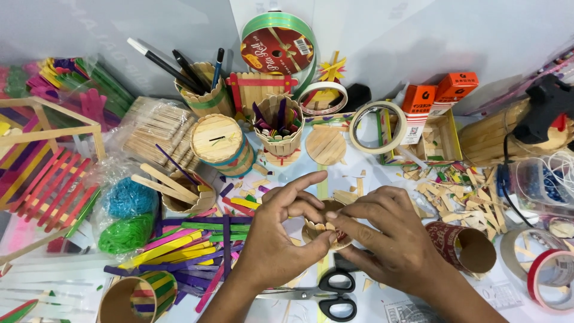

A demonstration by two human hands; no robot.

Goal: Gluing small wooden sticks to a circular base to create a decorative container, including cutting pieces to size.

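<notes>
Left hand (pixel 280 230) and right hand (pixel 382 230) both pinching a small round stick cup (pixel 326 222) above the desk (pixel 365 173); black-handled scissors (pixel 323 294) just below, coloured sticks (pixel 179 251) to the left.

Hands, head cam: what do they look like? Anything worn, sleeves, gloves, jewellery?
Both the left hand and the right hand are bare: no gloves, and no rings show on the fingers in view. Neither wrist carries a watch or band. Both forearms are uncovered up to the frame's bottom edge, so no sleeve shows. No tape, plasters or markings are visible.
</notes>
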